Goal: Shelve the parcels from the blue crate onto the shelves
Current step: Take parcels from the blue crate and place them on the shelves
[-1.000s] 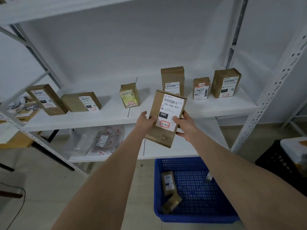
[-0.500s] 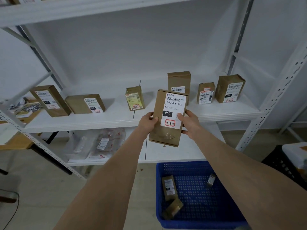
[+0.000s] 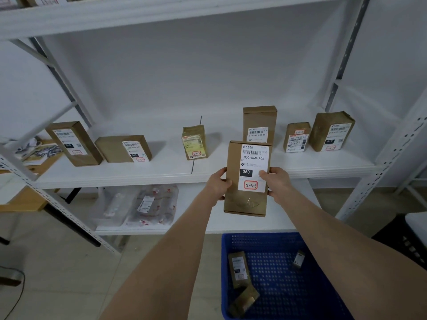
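Note:
A tall brown cardboard parcel (image 3: 248, 199) with a white label reading 060 and a red-boxed 3-3-6 is held upright in front of the middle shelf's (image 3: 120, 179) front edge. My left hand (image 3: 218, 182) grips its left side and my right hand (image 3: 275, 181) grips its right side, thumb on the label. Below on the floor stands the blue crate (image 3: 286, 289) with three small parcels, one of them a labelled brown box (image 3: 238, 267). Several brown parcels stand on the middle shelf, one (image 3: 259, 123) directly behind the held parcel.
White metal shelving with perforated uprights (image 3: 381, 162) frames the shelf. A lower shelf (image 3: 231, 225) holds clear plastic bags (image 3: 147, 204). A wooden table (image 3: 20, 199) stands at left, a black crate (image 3: 406, 241) at right. A gap lies between parcel (image 3: 195, 143) and the tall one.
Both hands have raised the held parcel slightly and turned it from tilted to upright, closer to the middle shelf. The view has tilted up a little.

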